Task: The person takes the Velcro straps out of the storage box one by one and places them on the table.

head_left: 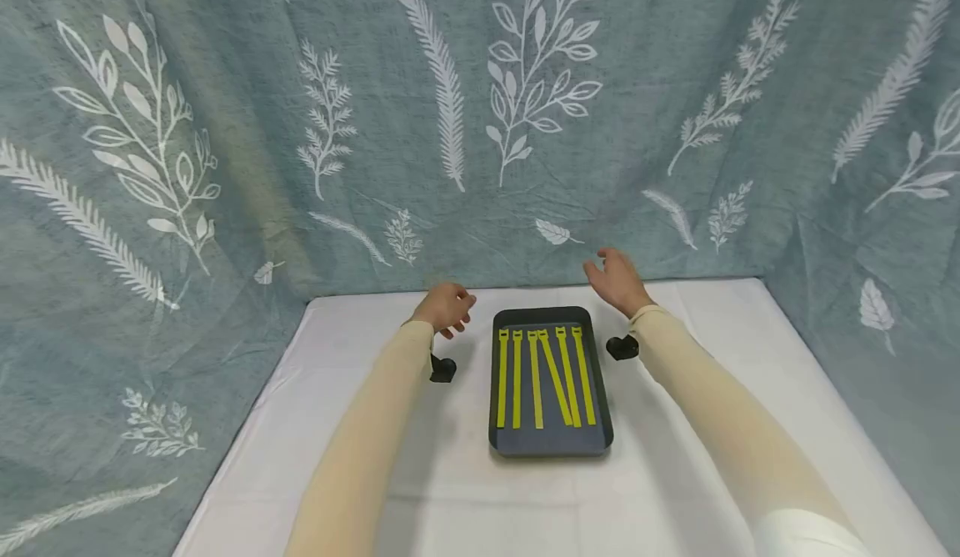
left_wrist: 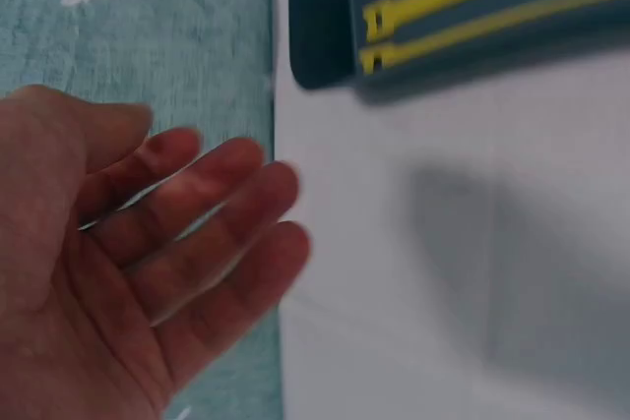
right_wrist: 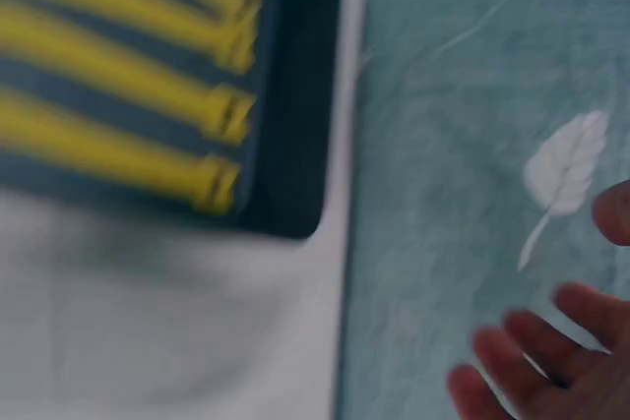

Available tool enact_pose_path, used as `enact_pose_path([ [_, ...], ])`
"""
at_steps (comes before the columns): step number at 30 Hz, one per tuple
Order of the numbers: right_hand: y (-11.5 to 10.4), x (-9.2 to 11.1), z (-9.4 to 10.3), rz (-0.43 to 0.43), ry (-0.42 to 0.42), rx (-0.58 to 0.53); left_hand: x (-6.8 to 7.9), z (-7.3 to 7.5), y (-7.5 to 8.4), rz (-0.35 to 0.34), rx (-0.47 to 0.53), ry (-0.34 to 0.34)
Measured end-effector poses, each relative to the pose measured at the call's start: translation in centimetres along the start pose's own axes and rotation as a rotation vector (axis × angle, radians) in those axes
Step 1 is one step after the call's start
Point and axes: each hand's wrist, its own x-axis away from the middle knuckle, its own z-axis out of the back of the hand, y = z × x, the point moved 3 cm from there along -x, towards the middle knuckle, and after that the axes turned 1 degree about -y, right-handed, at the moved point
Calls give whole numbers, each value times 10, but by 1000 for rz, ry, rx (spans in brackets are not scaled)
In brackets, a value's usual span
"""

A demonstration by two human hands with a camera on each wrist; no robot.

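Observation:
A dark grey tray (head_left: 551,449) lies on the white table between my two hands. Several yellow hook-and-loop cable ties (head_left: 517,382) are laid lengthwise inside it, slotted heads toward the far end; one slants so its tail meets its neighbour's. Left of the tray's far end hovers my left hand (head_left: 446,307), its fingers loosely bent around nothing, as the left wrist view also shows. My right hand (head_left: 618,280) is raised beyond the tray's far right corner, fingers spread and holding nothing. Both hands are apart from the tray.
The white-covered table (head_left: 360,424) ends just beyond the tray. A blue-green curtain (head_left: 480,232) with white leaf prints hangs behind it and along both sides. Black wrist cameras (head_left: 443,369) sit beneath the forearms, on either side of the tray.

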Motion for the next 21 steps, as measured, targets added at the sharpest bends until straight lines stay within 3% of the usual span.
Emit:
enact_pose_path([
  [4,-15,0,-2,-26,-100,-157,2,-24,-4,29,143,-88],
  [10,-37,-4,-18,-79,-250,-385,5,-55,-23,83,275,-105],
  [15,-42,-9,-32,-109,-329,-448,11,-75,-30,69,334,-162],
  [21,-38,-9,-43,-120,-377,-471,15,-89,-36,76,403,-170],
])
